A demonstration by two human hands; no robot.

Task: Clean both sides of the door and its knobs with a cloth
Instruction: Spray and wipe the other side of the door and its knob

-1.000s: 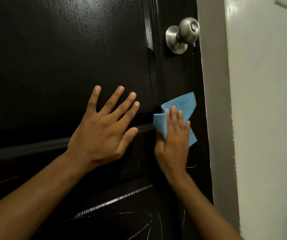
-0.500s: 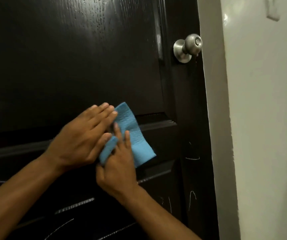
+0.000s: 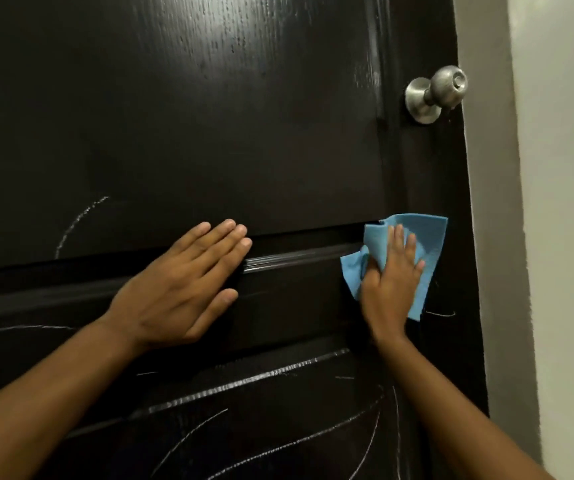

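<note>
A glossy black panelled door (image 3: 209, 133) fills most of the view. Its round silver knob (image 3: 438, 91) sits at the upper right, near the door's edge. My right hand (image 3: 387, 282) presses a blue cloth (image 3: 424, 244) flat against the door's right stile, well below the knob; the fingers lie straight on the cloth. My left hand (image 3: 181, 289) rests flat on the door's middle rail with its fingers straight and together. Thin white scratch-like marks run across the lower panel (image 3: 278, 427).
A pale wall (image 3: 562, 237) and the light door frame (image 3: 493, 237) stand right of the door's edge. Raised mouldings (image 3: 296, 258) cross the door between the panels.
My right hand has slid the cloth from the middle of the door to the right stile. My left hand has come off the cloth and lies flat on the rail.
</note>
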